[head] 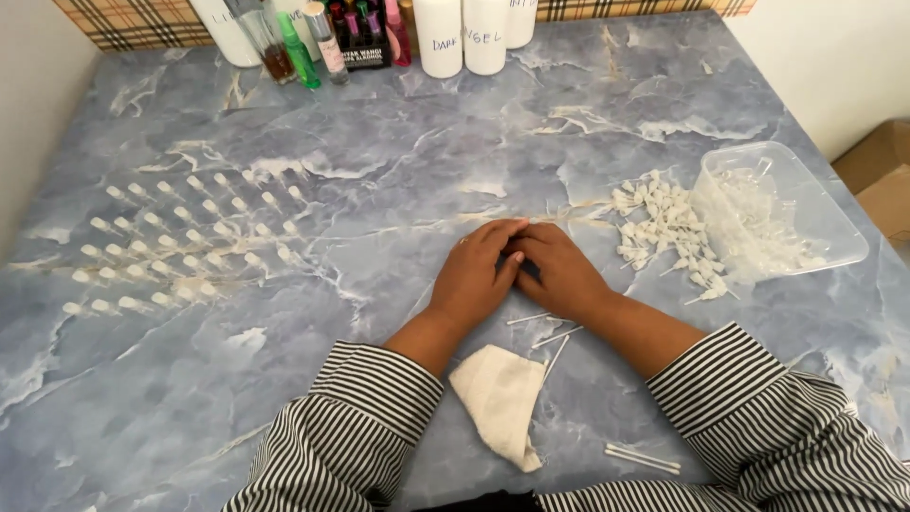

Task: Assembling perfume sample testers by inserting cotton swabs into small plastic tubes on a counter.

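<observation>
My left hand (477, 272) and my right hand (559, 270) rest together on the blue marble-patterned table (398, 152), fingertips touching at the middle. Something small seems pinched between them, but the fingers hide it. Thin white tubes (548, 332) lie just below my right wrist. A pile of small white spray-pump parts (661, 232) lies to the right of my right hand. Rows of the same white parts (185, 242) are laid out at the left. A folded white cloth (500, 398) lies near my sleeves.
A clear plastic tub (782, 213) lies tipped on its side at the right, holding more white parts. White bottles (464, 36) and small coloured glass bottles (313, 43) stand along the far edge. Two loose tubes (643, 458) lie near my right sleeve. A cardboard box (882, 171) stands past the right edge.
</observation>
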